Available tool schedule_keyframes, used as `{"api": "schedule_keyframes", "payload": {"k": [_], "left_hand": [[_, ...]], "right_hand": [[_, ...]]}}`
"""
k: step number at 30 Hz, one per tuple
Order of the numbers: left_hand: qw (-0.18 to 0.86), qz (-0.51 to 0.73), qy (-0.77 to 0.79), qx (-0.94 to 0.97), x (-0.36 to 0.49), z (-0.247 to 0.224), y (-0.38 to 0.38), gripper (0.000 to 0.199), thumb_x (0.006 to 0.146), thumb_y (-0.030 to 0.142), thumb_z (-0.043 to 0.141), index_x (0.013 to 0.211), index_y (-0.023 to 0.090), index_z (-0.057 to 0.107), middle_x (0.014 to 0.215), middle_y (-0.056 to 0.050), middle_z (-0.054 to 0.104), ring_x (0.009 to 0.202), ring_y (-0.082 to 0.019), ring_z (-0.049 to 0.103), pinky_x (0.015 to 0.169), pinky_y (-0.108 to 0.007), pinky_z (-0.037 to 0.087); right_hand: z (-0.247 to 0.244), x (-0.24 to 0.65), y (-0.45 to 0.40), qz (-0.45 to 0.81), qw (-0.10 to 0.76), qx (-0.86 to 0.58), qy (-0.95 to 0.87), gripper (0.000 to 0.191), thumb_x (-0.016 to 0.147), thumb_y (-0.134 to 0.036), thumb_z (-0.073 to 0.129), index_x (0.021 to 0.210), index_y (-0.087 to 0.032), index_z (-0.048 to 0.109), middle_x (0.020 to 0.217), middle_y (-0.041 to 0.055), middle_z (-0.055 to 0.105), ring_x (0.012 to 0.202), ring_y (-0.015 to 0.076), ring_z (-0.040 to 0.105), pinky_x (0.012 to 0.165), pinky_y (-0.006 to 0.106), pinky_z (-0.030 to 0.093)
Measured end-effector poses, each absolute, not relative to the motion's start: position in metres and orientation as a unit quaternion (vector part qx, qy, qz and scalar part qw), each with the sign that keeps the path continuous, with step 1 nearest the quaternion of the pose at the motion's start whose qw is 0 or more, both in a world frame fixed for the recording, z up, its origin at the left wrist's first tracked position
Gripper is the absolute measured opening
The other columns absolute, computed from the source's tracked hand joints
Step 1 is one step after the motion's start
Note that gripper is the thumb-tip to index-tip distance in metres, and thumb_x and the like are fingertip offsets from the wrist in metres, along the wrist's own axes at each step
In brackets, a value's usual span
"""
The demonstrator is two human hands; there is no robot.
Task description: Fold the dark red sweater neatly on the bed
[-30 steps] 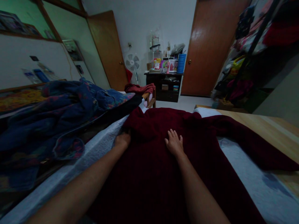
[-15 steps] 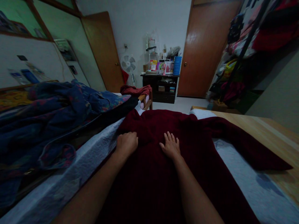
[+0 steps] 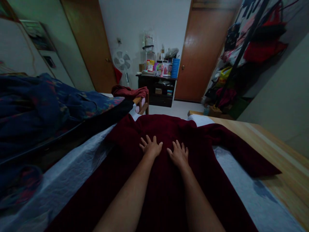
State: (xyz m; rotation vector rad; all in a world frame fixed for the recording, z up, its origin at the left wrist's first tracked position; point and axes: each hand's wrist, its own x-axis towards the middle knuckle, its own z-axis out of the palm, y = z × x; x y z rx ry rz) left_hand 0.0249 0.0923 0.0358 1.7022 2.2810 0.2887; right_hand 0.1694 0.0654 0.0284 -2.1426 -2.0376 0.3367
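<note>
— What do I have under the hands right now?

— A dark red garment (image 3: 169,180), spread flat on the grey-white sheet (image 3: 72,180) of the bed. Its right sleeve runs out toward the wooden edge (image 3: 277,151) on the right.

— And the grip?

— Nothing is clasped. My left hand (image 3: 151,147) lies palm down on the garment with the fingers splayed, and my right hand (image 3: 179,154) lies flat just beside it, fingers spread too. The two hands are near each other but apart, both on the middle of the cloth.

— What's around?

— A blue patterned blanket (image 3: 48,103) is heaped on the left, with a dark strip of cloth along its edge. Beyond the bed I see a dark shelf unit (image 3: 155,88) stacked with small items, a white fan (image 3: 122,61) beside it, and a brown door (image 3: 201,51).
</note>
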Motion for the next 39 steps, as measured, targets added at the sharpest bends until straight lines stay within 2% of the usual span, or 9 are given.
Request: {"api": "schedule_keyframes", "payload": {"k": [9, 15, 18, 20, 22, 26, 32, 36, 39], "left_hand": [[0.050, 0.108, 0.766, 0.632, 0.018, 0.014, 0.092, 0.069, 0.087, 0.062, 0.039, 0.144, 0.022, 0.039, 0.154, -0.020, 0.027, 0.141, -0.046, 0.017, 0.107, -0.064, 0.021], [0.069, 0.159, 0.611, 0.773, 0.023, 0.016, 0.100, 0.048, 0.094, 0.026, 0.035, 0.142, 0.025, 0.041, 0.153, -0.004, 0.035, 0.142, -0.022, 0.028, 0.116, -0.045, 0.022], [0.112, 0.146, 0.586, 0.789, 0.025, 0.015, 0.101, 0.052, 0.095, 0.040, 0.034, 0.144, 0.022, 0.037, 0.153, -0.005, 0.035, 0.143, -0.023, 0.025, 0.116, -0.048, 0.019], [0.120, 0.134, 0.592, 0.786, 0.026, 0.013, 0.100, 0.061, 0.093, 0.051, 0.037, 0.146, 0.022, 0.034, 0.155, -0.007, 0.030, 0.144, -0.027, 0.021, 0.116, -0.051, 0.016], [0.119, 0.125, 0.597, 0.784, 0.027, 0.012, 0.099, 0.067, 0.090, 0.057, 0.039, 0.148, 0.022, 0.031, 0.157, -0.007, 0.026, 0.145, -0.029, 0.017, 0.116, -0.053, 0.013], [0.119, 0.112, 0.599, 0.784, 0.029, 0.013, 0.098, 0.070, 0.089, 0.059, 0.039, 0.149, 0.024, 0.028, 0.158, -0.008, 0.023, 0.145, -0.032, 0.014, 0.115, -0.055, 0.013], [0.125, 0.112, 0.602, 0.781, 0.031, 0.016, 0.098, 0.063, 0.089, 0.057, 0.041, 0.147, 0.032, 0.032, 0.157, -0.008, 0.026, 0.145, -0.034, 0.014, 0.114, -0.056, 0.013], [0.124, 0.113, 0.604, 0.780, 0.032, 0.014, 0.098, 0.063, 0.089, 0.057, 0.041, 0.147, 0.033, 0.032, 0.157, -0.009, 0.026, 0.145, -0.036, 0.014, 0.113, -0.058, 0.014], [0.117, 0.110, 0.605, 0.780, 0.033, 0.013, 0.099, 0.063, 0.089, 0.058, 0.040, 0.147, 0.033, 0.032, 0.157, -0.009, 0.026, 0.145, -0.036, 0.014, 0.114, -0.057, 0.013]], "right_hand": [[0.025, 0.168, 0.065, 0.060, 0.054, -0.763, -0.642, 0.064, 0.091, -0.057, 0.038, 0.146, -0.025, 0.036, 0.155, 0.0173, 0.026, 0.142, 0.0389, 0.019, 0.109, 0.057, 0.013], [0.027, 0.165, 0.063, 0.049, 0.043, -0.758, -0.649, 0.061, 0.092, -0.054, 0.037, 0.146, -0.024, 0.036, 0.154, 0.0155, 0.027, 0.141, 0.0378, 0.022, 0.108, 0.056, 0.018], [0.047, 0.170, 0.069, 0.073, 0.023, -0.747, -0.661, 0.057, 0.089, -0.050, 0.046, 0.139, -0.022, 0.047, 0.142, 0.0171, 0.046, 0.129, 0.0363, 0.041, 0.100, 0.050, 0.033], [0.070, 0.179, 0.079, 0.101, 0.020, -0.726, -0.680, 0.044, 0.086, -0.043, 0.051, 0.124, -0.021, 0.060, 0.120, 0.0143, 0.063, 0.110, 0.0302, 0.057, 0.089, 0.040, 0.041], [0.097, 0.192, 0.094, 0.046, 0.083, -0.721, -0.686, 0.034, 0.090, -0.034, 0.045, 0.114, -0.021, 0.065, 0.111, 0.0111, 0.066, 0.102, 0.0239, 0.059, 0.089, 0.033, 0.041], [0.141, 0.225, 0.128, -0.113, 0.170, -0.715, -0.669, 0.035, 0.093, -0.031, 0.038, 0.111, -0.016, 0.064, 0.115, 0.0134, 0.064, 0.110, 0.0237, 0.054, 0.097, 0.033, 0.035], [0.149, 0.269, 0.159, -0.055, -0.040, -0.727, -0.683, 0.052, 0.097, -0.050, 0.033, 0.105, -0.013, 0.068, 0.109, 0.0181, 0.068, 0.110, 0.0295, 0.058, 0.105, 0.052, 0.021], [0.141, 0.287, 0.164, 0.000, -0.088, -0.710, -0.699, 0.048, 0.092, -0.052, 0.044, 0.112, -0.014, 0.066, 0.112, 0.0178, 0.067, 0.106, 0.0281, 0.061, 0.093, 0.041, 0.038], [0.143, 0.300, 0.165, 0.008, -0.093, -0.706, -0.702, 0.032, 0.086, -0.039, 0.058, 0.109, -0.020, 0.068, 0.111, 0.0125, 0.068, 0.104, 0.0256, 0.062, 0.086, 0.033, 0.042]]}}
